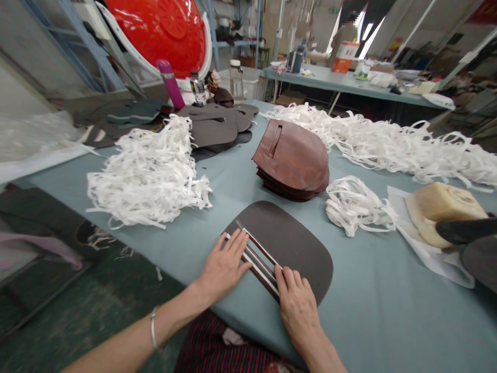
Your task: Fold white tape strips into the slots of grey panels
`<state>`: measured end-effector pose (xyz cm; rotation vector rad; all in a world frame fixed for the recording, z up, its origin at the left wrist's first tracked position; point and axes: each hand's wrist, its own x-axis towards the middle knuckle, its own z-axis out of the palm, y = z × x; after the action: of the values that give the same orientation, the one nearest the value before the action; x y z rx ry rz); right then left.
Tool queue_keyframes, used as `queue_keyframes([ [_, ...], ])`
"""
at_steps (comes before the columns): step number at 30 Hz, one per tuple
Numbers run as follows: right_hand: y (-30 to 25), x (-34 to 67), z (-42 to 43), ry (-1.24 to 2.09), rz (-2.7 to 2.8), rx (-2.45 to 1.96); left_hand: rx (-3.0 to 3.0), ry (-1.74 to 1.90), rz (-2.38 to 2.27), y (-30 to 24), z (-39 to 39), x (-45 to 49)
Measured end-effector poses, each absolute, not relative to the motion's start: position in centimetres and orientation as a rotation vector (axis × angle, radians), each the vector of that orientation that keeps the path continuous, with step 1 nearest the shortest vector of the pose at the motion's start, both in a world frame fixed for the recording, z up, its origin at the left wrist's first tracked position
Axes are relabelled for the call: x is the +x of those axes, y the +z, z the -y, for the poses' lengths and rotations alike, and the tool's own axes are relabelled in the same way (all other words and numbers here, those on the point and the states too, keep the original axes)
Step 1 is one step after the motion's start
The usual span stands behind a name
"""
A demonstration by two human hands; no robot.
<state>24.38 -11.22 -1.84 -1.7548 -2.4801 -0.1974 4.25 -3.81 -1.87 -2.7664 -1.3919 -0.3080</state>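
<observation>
A dark brown leather piece [295, 243] lies flat on the grey-green table [373, 300] right in front of me. White strips [258, 256] run along a slot near its left edge. My left hand [225, 264] rests flat on the left end of the strips, fingers stretched out. My right hand [297, 303] presses down on the near end of the strips, fingers together and lying flat. Neither hand holds anything up.
A stack of reddish-brown leather pieces [293, 158] sits behind. Heaps of white paper strips lie at the left [149, 173], the right [355, 204] and the back right [407, 142]. Dark leather pieces [217, 124], bottles [171, 83] and a red disc [163, 28] stand at the back. A tan block [442, 207] lies right.
</observation>
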Motion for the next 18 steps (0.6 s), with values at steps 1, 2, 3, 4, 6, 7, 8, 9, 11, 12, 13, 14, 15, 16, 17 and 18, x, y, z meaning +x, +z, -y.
queue_keyframes([
  [1, -1.9, 24.4, 11.2, -0.196, 2.488, -1.759, -2.745, -0.298, 1.402, -1.8, 3.2, 3.6],
  [2, -1.8, 24.4, 11.2, -0.191, 2.493, -1.765, -2.74, -0.291, 1.395, -1.8, 2.6, 3.0],
  [3, -1.8, 24.4, 11.2, -0.183, 2.498, -1.772, -2.742, -0.288, 1.383, -1.9, 2.3, 2.6],
  [4, -1.8, 24.4, 11.2, -0.176, 2.501, -1.781, -2.744, -0.29, 1.378, -1.9, 2.1, 2.5],
  [6, -1.6, 24.2, 11.2, -0.169, 2.505, -1.809, -2.746, -0.301, 1.385, -2.0, 2.1, 2.5],
  [7, -1.4, 24.0, 11.1, -0.165, 2.506, -1.828, -2.747, -0.309, 1.395, -2.0, 2.3, 2.7],
  [8, -1.3, 23.8, 11.0, -0.157, 2.507, -1.85, -2.749, -0.32, 1.403, -2.0, 2.5, 3.0],
  [9, -1.1, 23.5, 10.9, -0.143, 2.507, -1.872, -2.76, -0.336, 1.396, -1.9, 2.8, 3.3],
  [11, -0.8, 22.9, 10.6, -0.109, 2.497, -1.916, -2.828, -0.361, 1.319, -1.8, 3.5, 4.0],
  [12, -0.6, 22.7, 10.5, -0.094, 2.487, -1.936, -2.874, -0.361, 1.265, -1.8, 3.7, 4.4],
  [13, -0.6, 22.5, 10.5, -0.083, 2.474, -1.949, -2.916, -0.352, 1.216, -1.8, 3.9, 4.6],
  [14, -0.6, 22.5, 10.5, -0.075, 2.461, -1.951, -2.944, -0.338, 1.183, -1.9, 4.0, 4.8],
  [15, -0.7, 22.6, 10.7, -0.066, 2.45, -1.932, -2.954, -0.322, 1.168, -1.9, 4.0, 4.8],
  [16, -0.9, 23.0, 11.1, -0.055, 2.438, -1.891, -2.945, -0.308, 1.166, -1.9, 4.0, 4.6],
  [17, -1.2, 23.5, 11.6, -0.049, 2.417, -1.835, -2.925, -0.302, 1.165, -2.0, 3.8, 4.4],
  [18, -1.7, 24.1, 12.2, -0.057, 2.385, -1.772, -2.899, -0.302, 1.155, -2.0, 3.7, 4.0],
])
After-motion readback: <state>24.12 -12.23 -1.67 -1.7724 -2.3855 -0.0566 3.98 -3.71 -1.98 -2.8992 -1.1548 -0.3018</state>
